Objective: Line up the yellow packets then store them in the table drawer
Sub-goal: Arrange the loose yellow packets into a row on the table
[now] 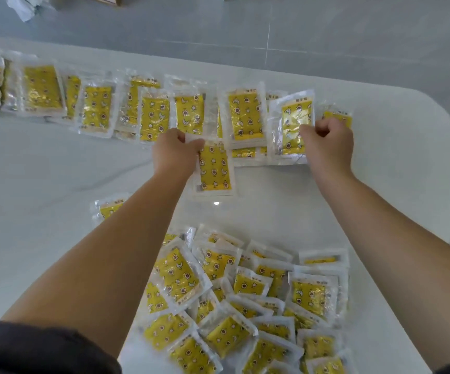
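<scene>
A row of yellow packets (151, 114) in clear wrappers runs along the far side of the white table (56, 163). My left hand (174, 155) grips the top edge of one yellow packet (214, 171) hanging just below the row. My right hand (326, 143) pinches the edge of another tilted packet (294, 125) at the row's right end. A further packet (337, 117) lies partly hidden behind that hand. A loose heap of packets (245, 300) lies near me, and a single packet (108, 207) peeks out from under my left forearm.
The table's rounded far right corner (445, 125) is close to my right hand. Beyond the table is a grey tiled floor (272, 31) with white wrapping (24, 6) and a box at the top left. No drawer is in view.
</scene>
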